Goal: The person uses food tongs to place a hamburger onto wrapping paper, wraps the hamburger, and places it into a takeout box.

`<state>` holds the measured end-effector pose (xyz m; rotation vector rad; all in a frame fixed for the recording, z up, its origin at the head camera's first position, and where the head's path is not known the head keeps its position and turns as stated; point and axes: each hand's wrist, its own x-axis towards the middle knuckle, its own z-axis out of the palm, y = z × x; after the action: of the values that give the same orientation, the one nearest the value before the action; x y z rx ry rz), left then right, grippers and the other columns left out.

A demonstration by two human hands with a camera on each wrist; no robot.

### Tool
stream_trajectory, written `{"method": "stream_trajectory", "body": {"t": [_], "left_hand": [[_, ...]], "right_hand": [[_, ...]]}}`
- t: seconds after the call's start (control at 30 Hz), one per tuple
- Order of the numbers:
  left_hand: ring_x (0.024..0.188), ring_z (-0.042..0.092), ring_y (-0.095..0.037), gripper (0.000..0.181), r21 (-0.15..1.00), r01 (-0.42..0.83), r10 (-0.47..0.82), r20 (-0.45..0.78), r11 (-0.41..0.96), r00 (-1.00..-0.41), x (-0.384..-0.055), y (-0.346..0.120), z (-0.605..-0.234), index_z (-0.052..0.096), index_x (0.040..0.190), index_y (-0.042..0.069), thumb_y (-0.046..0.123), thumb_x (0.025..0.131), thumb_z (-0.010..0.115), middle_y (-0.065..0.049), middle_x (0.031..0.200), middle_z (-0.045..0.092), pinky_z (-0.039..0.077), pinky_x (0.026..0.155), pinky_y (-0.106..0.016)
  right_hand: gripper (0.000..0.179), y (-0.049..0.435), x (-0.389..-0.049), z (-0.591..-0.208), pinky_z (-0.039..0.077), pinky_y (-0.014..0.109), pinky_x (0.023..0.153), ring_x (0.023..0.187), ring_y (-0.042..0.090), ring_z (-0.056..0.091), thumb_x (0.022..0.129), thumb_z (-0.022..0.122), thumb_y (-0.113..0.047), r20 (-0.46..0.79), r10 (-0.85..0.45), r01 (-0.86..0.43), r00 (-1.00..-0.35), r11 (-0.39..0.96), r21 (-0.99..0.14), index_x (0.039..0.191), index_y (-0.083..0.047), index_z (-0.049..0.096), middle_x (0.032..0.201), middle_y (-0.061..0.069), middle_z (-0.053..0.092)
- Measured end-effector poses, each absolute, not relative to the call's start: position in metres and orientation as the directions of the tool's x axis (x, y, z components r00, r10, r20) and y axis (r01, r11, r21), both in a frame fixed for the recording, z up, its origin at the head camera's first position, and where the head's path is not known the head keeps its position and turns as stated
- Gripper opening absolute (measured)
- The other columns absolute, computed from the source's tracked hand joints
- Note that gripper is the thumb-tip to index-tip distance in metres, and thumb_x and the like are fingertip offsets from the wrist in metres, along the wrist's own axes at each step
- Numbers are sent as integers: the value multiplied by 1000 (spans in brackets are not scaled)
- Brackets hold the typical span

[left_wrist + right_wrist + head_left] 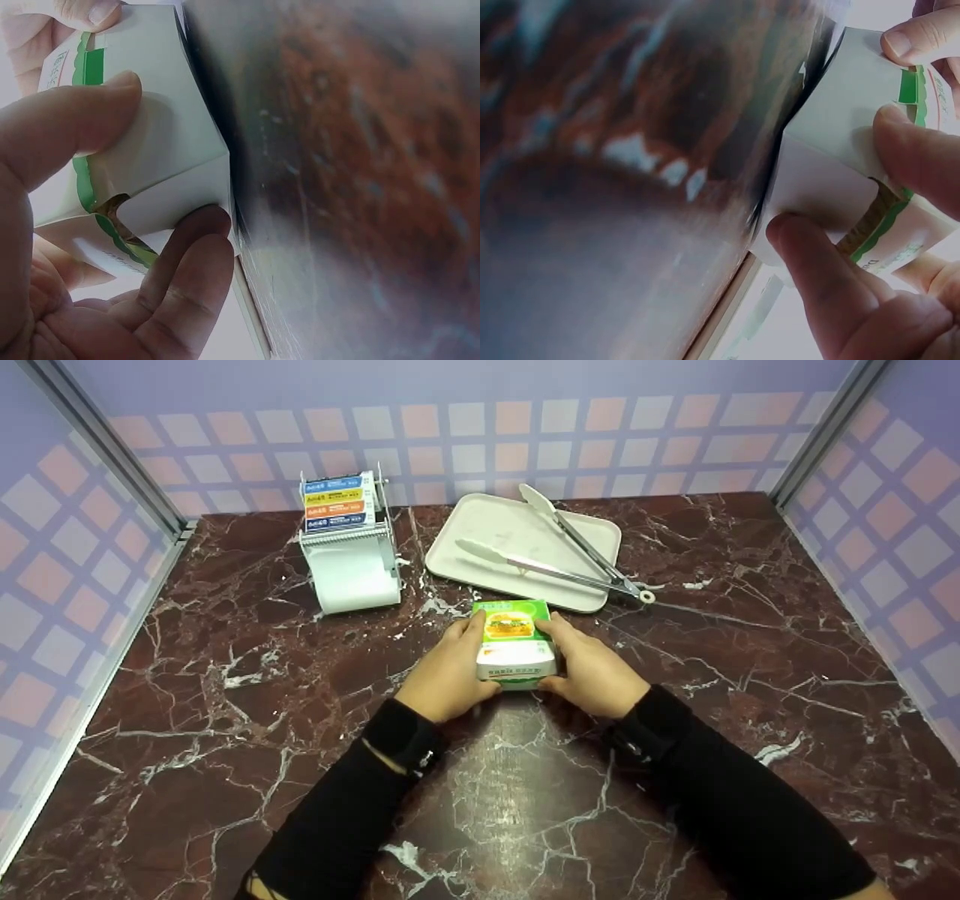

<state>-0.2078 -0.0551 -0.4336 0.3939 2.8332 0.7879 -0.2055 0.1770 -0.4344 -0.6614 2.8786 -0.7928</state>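
Observation:
A green and white burger box (516,651) with a burger picture on its lid sits on the dark marbled table, lid down over the base. My left hand (446,673) grips its left side, thumb at the near face. On the opposite side my right hand (598,673) holds it the same way, fingers along the wall. In the left wrist view the box (180,127) shows a scalloped green lid edge and a narrow gap at the side. Something brown shows through that gap on the box (829,172) in the right wrist view.
Behind the box lies a cream tray (450,551) with open tongs (577,579) resting across it. To the left stands a wire rack (390,536) holding several colored boxes (335,502) and white paper sheets (352,577). Checkered walls (450,420) enclose the table.

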Motion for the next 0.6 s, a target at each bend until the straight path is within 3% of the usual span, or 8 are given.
{"method": "stream_trajectory", "body": {"t": [0.37, 0.6], "left_hand": [[132, 60, -40, 116, 541, 190, 294, -113, 819, -949, -207, -54, -434, 11, 170, 13, 20, 84, 88, -22, 170, 31, 52, 113, -50], [129, 63, -37, 117, 550, 185, 291, -112, 814, -950, -207, -55, -435, 11, 170, 15, 15, 82, 88, -19, 171, 30, 56, 109, -45]], "right_hand": [[88, 172, -204, -433, 48, 53, 117, 136, 42, 59, 86, 86, -13, 9, -406, -359, -914, 797, -485, 160, -9, 38, 161, 23, 47], [86, 173, -203, -433, 50, 53, 115, 132, 41, 62, 85, 87, -13, 27, -427, -389, -904, 791, -472, 158, -9, 40, 154, 22, 54]]}}
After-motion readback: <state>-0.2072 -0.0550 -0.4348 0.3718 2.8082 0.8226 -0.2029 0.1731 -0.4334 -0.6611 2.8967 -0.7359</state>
